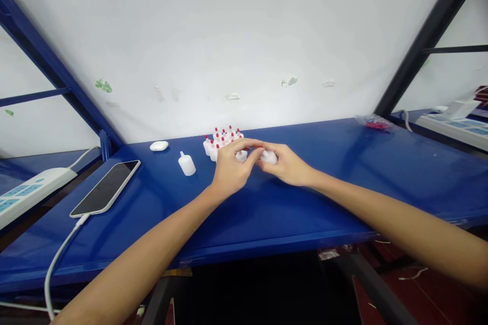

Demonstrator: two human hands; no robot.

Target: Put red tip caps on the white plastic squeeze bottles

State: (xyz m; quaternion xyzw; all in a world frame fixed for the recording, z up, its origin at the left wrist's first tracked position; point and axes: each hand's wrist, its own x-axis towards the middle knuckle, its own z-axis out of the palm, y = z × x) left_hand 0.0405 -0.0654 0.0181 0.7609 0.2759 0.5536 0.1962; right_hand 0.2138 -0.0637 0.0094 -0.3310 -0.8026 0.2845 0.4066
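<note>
In my right hand (287, 165) is a small white squeeze bottle (270, 157), tilted with its tip toward the left. The fingers of my left hand (234, 165) pinch a red cap (261, 148) at that tip; most of the cap is hidden by the fingertips. Behind my left hand stands a cluster of several white bottles (208, 147) with red caps, partly covered by the hand. Apart from them, to the left, a white bottle (187, 164) without a cap stands on the blue table (244, 218).
A white earbud case (159, 145) lies near the wall. At the left is a phone (107, 188) with a white charging cable (57, 259), beside a power strip (34, 188). A clear bag (375, 122) of red pieces lies at the back right. Metal frame posts rise on both sides.
</note>
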